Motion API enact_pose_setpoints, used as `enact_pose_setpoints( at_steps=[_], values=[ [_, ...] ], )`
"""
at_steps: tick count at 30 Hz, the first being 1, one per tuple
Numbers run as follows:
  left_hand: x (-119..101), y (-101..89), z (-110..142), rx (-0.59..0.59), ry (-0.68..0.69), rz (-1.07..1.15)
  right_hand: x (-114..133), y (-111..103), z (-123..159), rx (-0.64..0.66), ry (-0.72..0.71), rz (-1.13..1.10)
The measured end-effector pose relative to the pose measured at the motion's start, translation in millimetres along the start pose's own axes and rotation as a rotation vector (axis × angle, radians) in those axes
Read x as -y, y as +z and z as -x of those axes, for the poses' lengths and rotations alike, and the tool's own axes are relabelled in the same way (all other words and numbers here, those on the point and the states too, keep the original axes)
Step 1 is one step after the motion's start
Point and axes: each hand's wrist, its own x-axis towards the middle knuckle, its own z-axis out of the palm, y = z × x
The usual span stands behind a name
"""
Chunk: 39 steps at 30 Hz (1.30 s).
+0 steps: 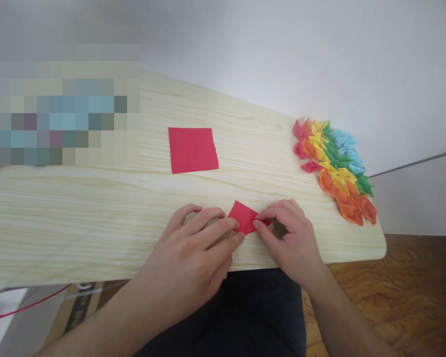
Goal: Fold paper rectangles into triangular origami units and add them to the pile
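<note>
A small folded red paper piece (pixel 243 216) lies on the light wooden table (pixel 96 213) near its front edge. My left hand (pixel 193 253) rests on the table with its fingertips pressed on the paper's left edge. My right hand (pixel 288 235) pinches the paper's right corner between thumb and forefinger. A flat red paper square (pixel 192 149) lies further back on the table, apart from both hands.
A pile of several folded paper pieces (pixel 334 166) in red, orange, yellow, green and blue sits at the table's right end. A blurred-out area covers the far left. Below the table edge are my dark-clothed lap and a wood-patterned floor (pixel 412 292).
</note>
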Motion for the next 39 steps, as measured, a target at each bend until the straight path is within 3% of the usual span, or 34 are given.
enact_pose_setpoints(
  at_steps=[32, 39],
  values=[
    [-1.3, 0.5, -1.1, 0.065, 0.040, -0.089, 1.6, 6.3, 3.3, -0.061, 0.035, 0.017],
    [-21.7, 10.5, 2.0, 0.025, -0.055, -0.106, 1.6, 10.8, 8.1, -0.200, -0.019, 0.074]
  ],
)
